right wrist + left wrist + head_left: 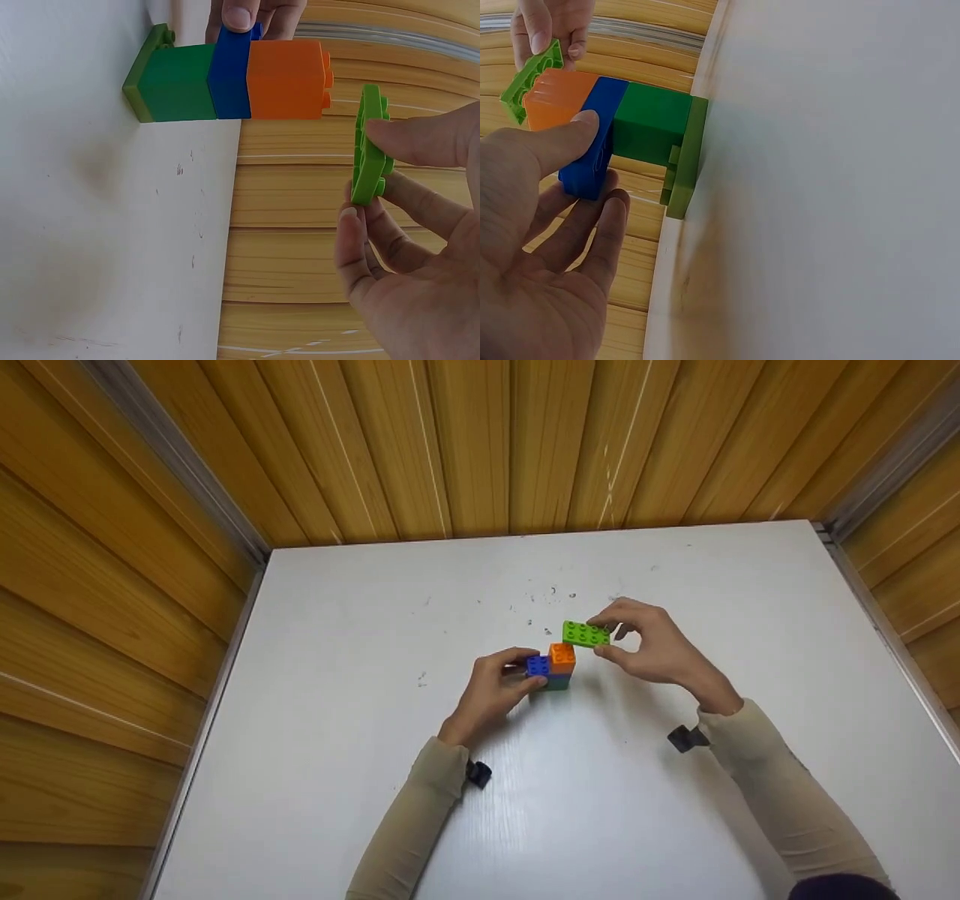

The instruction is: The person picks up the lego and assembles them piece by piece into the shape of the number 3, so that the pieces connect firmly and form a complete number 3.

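Note:
A stack of toy building bricks stands on the table: an olive-green flat brick (691, 161) at the bottom, a green block (651, 120), a blue flat brick (604, 139) and an orange block (286, 79) on top. The blue brick juts out to the left of the column. My left hand (491, 682) pinches that jutting part between thumb and fingers. In my right hand (652, 645), thumb and fingers hold a light-green flat brick (370, 146) by one end. It hovers just above the orange block's studs, with a gap visible in the right wrist view.
The white table (337, 622) has small dark marks beyond the bricks. Wood-patterned walls (480, 450) with metal edging enclose its back and sides. Small black devices (478, 774) sit at both wrists.

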{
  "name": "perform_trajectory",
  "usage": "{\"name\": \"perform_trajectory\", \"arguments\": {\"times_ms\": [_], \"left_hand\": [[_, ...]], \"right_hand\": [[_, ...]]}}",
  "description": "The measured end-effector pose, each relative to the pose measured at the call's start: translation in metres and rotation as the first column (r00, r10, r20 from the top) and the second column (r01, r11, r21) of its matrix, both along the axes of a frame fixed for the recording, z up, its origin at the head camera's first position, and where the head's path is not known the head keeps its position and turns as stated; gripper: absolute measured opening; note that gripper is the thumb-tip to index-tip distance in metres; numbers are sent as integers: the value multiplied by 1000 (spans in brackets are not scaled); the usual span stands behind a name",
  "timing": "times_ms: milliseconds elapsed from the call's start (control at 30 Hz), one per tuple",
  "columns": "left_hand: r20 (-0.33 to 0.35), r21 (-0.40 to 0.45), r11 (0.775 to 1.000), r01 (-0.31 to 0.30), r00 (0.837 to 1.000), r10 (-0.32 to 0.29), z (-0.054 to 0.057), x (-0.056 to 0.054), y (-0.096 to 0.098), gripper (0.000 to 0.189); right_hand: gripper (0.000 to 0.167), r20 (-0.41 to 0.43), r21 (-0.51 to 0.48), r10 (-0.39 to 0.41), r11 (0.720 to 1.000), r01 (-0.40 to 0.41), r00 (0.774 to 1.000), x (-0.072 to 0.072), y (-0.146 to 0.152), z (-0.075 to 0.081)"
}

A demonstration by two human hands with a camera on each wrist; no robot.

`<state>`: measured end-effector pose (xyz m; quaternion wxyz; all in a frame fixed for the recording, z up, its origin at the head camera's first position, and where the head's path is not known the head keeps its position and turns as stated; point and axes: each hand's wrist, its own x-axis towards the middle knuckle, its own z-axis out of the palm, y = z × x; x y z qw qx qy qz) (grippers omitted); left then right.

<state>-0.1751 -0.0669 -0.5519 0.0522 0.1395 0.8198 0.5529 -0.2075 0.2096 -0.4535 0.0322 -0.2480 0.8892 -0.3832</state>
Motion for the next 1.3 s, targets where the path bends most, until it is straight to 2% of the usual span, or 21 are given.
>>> {"name": "perform_trajectory", "arguments": {"times_ms": [167, 400, 633, 767, 1067, 1300], "left_hand": [[6, 0, 1000, 1, 1000, -1, 0, 0, 0, 45], [-33, 5, 1000, 10, 999, -10, -1, -3, -2, 44], [-7, 28, 1000, 6, 1000, -6, -1, -2, -1, 42], [-15, 31, 1000, 4, 1000, -3, -1, -1, -1, 43], [-37, 42, 999, 6, 999, -5, -3, -2, -1, 43], [-7, 35, 999, -6, 1000, 6, -2, -1, 0, 45]], "right_hand": [[35, -13, 4, 23, 1000, -23, 1000, 0, -4, 2], [35, -18, 17, 64, 998, -64, 998, -1, -13, 4], [37, -18, 21, 112, 994, -111, 994, -1, -22, 4], [37, -3, 24, 122, 992, -122, 992, 1, -26, 5], [38, -5, 29, 161, 987, -161, 987, 2, -33, -2], [38, 3, 29, 172, 985, -172, 985, 3, -35, -5]]}}
